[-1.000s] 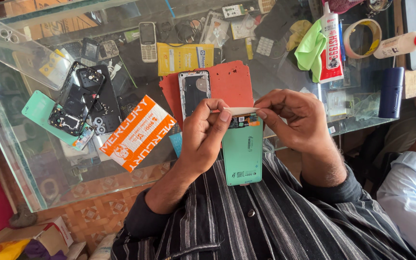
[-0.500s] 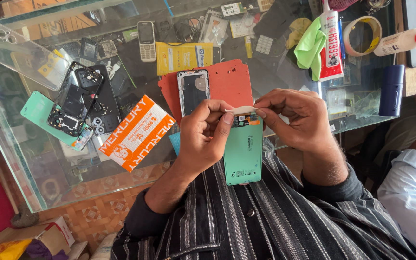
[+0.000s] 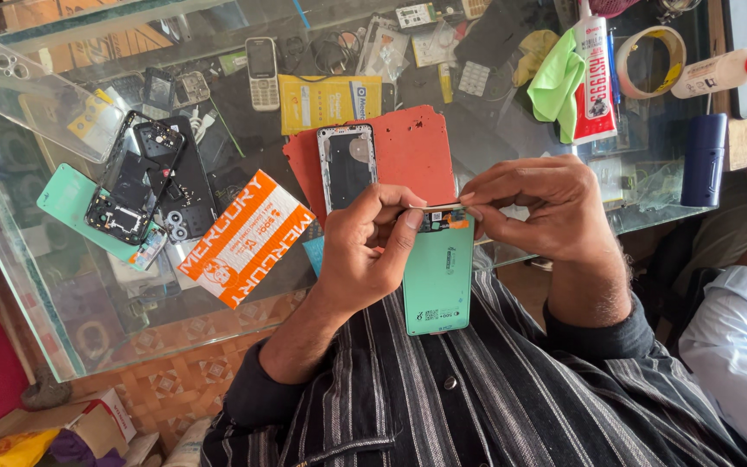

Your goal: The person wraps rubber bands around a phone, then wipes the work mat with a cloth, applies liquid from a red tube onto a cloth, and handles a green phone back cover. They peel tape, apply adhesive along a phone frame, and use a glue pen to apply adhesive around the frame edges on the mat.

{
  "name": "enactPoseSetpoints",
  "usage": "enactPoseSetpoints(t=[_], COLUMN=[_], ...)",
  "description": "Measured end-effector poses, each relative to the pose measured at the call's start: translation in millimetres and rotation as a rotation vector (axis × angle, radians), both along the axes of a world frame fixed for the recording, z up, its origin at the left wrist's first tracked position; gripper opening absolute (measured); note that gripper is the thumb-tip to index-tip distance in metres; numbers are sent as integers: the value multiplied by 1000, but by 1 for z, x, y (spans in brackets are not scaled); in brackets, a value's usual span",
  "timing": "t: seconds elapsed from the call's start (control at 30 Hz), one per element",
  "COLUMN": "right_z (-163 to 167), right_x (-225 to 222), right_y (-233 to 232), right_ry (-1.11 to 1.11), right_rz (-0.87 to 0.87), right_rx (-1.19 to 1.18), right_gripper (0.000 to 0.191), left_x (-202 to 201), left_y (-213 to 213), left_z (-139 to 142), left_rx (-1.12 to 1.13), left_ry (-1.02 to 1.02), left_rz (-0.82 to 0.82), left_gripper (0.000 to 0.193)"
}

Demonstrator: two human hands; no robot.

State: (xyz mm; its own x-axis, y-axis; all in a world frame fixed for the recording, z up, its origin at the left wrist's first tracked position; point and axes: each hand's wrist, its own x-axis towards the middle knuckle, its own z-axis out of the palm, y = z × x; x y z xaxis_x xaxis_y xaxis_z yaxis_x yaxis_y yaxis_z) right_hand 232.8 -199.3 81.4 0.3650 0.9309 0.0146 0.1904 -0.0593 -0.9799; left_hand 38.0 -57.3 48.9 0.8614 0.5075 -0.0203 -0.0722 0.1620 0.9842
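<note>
Green phone back panel [image 3: 437,281] at frame centre, long axis vertical, top edge up; left hand [image 3: 365,255] and right hand [image 3: 542,212] fingers pinch that top edge.

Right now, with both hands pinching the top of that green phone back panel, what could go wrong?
The mint-green phone back panel hangs past the glass tabletop edge, held only at its top by the left hand and right hand; a slipped grip could drop it into the lap. Bending its top edge might crack it. The black opened phone body sits close to the fingers and could be knocked.
</note>
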Motion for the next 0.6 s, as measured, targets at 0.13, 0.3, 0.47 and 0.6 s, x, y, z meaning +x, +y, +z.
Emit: enactPoseSetpoints(t=[0.13,0.3,0.47,0.6], right_z=[3,4,-2,-3], right_x=[1,-3,-8,-8], right_y=[2,6,7,4], right_ry=[0,-96,-262,-318], right_rz=[27,62,67,61], right_rx=[24,66,143,152], right_gripper=[22,25,22,24], left_x=[0,-2,-3,-7], left_y=[1,1,3,9], left_z=[2,3,-3,-5], left_rx=[15,-3,-102,-240], left_ry=[3,12,-10,-73], left_rz=[-13,-32,-49,-124], left_gripper=[10,11,10,19])
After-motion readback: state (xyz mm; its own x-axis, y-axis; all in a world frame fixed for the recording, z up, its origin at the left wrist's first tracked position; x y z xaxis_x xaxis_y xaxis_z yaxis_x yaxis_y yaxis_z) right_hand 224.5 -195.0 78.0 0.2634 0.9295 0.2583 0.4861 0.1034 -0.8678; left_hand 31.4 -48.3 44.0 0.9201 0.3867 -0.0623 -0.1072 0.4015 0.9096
